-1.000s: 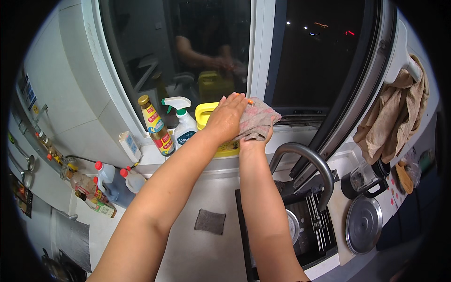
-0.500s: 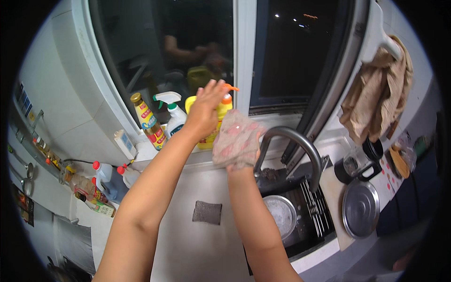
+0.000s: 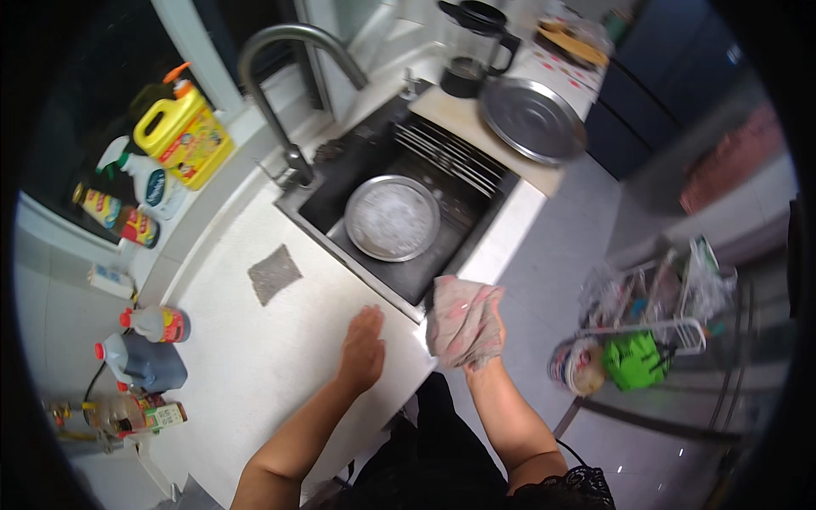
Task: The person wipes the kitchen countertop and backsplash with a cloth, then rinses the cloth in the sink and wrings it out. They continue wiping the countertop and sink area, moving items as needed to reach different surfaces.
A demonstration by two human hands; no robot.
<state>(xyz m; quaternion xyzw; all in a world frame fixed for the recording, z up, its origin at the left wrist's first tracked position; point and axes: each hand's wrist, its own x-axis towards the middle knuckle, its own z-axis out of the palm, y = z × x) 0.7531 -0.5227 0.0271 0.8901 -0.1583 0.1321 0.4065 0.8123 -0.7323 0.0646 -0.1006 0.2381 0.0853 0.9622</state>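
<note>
A greyish-pink cloth covers most of my right hand by the sink's front corner. Part of the hand's edge shows beside the cloth; its fingers are largely hidden. My left hand is over the white counter, empty, fingers stretched out and close together. Ahead of it, a grey scouring pad lies flat on the counter. Inside the dark sink sits a round metal basin with foamy water.
A tall curved faucet rises behind the sink. Yellow jug, spray bottle and sauce bottle line the windowsill. More bottles stand at left. Right of the sink are a metal lid and a glass pot.
My view has swung right and down. Both hands have left the windowsill bottles; the left is now over the counter, and the right, with the cloth, is at the sink's front corner.
</note>
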